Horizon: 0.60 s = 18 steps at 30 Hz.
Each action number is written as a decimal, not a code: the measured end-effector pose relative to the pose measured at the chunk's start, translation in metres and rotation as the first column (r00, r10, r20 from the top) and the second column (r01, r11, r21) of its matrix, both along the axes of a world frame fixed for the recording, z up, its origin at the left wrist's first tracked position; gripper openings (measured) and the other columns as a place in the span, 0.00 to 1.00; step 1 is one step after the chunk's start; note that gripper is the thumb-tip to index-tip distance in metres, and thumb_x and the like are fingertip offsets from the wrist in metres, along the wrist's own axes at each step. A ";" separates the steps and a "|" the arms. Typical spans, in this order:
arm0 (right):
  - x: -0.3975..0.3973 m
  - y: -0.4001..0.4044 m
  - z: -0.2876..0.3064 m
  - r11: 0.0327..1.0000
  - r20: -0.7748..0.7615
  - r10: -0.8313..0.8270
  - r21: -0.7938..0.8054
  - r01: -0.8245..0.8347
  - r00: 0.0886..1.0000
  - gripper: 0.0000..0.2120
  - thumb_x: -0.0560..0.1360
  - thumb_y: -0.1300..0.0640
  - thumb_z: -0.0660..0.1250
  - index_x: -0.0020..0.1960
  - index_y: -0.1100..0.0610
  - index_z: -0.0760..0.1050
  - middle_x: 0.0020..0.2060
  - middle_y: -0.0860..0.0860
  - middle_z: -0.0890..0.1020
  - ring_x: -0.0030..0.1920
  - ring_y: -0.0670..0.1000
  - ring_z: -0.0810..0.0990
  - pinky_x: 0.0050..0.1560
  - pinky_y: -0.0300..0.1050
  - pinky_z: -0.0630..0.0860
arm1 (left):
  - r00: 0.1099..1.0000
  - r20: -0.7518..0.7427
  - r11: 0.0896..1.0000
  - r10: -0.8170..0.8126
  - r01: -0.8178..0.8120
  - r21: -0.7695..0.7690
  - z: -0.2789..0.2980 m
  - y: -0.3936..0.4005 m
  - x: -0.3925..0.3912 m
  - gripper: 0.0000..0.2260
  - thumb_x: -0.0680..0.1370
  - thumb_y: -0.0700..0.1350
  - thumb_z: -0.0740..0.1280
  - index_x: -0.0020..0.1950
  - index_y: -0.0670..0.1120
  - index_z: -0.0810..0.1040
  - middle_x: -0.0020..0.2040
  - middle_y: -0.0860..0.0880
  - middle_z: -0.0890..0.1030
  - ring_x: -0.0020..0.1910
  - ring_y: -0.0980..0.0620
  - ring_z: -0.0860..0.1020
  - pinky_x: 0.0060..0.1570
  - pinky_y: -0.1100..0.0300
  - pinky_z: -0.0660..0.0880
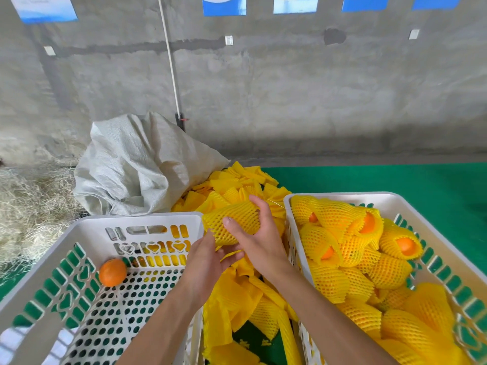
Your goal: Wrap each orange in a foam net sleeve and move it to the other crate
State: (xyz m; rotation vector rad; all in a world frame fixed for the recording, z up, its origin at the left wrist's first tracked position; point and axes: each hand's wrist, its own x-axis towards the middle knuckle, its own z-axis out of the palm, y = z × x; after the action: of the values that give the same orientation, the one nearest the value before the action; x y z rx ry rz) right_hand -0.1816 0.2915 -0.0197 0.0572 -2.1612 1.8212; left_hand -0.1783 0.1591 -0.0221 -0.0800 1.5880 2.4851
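Nearest us, both forearms reach up between the two crates. Our left hand (208, 255) sits under the lower end of a yellow foam sleeve (232, 223), fingers curled on its mesh. Our right hand (257, 233) wraps the sleeve from the right, thumb across the front, fingers behind. Both hands are clamped on the same sleeve, close together. The sleeve bulges round; we judge an orange is inside, but no peel shows, so we cannot say for sure.

Step in hand, as we read it: seating the sleeve before the transfer. To do it well, we should keep the right hand steady as the anchor and let the left draw the mesh down evenly, so neither end gapes. Foam net stretches and springs back; a gentle pull suits it better than a tug.

Left crate (147, 219): one bare orange (112, 272) lies against the far-left wall, the only fruit visible there. Right crate (340, 197): heaped with wrapped oranges (350, 248), so we should aim for a low spot.

Between and beyond the crates, loose sleeves (237, 180) are piled on the green floor covering (382, 180). Farther off, a white sack (137, 164), then a concrete wall (263, 88).
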 end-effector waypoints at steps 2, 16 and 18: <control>0.003 0.002 0.004 0.998 -0.034 -0.053 0.018 0.054 0.998 0.40 0.67 0.28 0.73 0.73 0.31 0.60 0.52 0.12 0.67 0.53 0.19 0.69 0.37 0.21 0.72 | 0.999 0.033 1.000 -0.025 0.024 0.006 0.002 0.003 0.000 0.19 0.89 0.51 0.54 0.73 0.44 0.76 0.66 0.41 0.83 0.58 0.39 0.82 0.59 0.42 0.80; -0.005 0.036 0.025 0.838 -0.296 -0.412 0.249 0.486 0.862 0.40 0.73 0.37 0.73 0.78 0.46 0.59 0.70 0.43 0.72 0.68 0.44 0.71 0.62 0.37 0.69 | 0.988 0.101 0.978 -0.120 0.100 0.185 0.005 -0.005 -0.002 0.30 0.83 0.64 0.58 0.75 0.43 0.72 0.68 0.44 0.82 0.65 0.40 0.82 0.59 0.42 0.80; -0.010 0.053 0.030 0.678 -0.473 -0.454 0.366 0.637 0.755 0.38 0.74 0.44 0.75 0.77 0.52 0.61 0.67 0.53 0.73 0.66 0.53 0.72 0.61 0.45 0.71 | 0.988 0.104 0.983 -0.114 0.097 0.154 0.002 -0.006 -0.003 0.30 0.83 0.64 0.58 0.74 0.44 0.74 0.67 0.44 0.83 0.64 0.41 0.82 0.60 0.43 0.79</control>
State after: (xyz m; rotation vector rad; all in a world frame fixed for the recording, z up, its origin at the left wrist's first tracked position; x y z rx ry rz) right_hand -0.1919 0.3441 0.0108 -0.1448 -2.0292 0.7950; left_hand -0.1813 0.1532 -0.0198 -0.1093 1.3233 2.4609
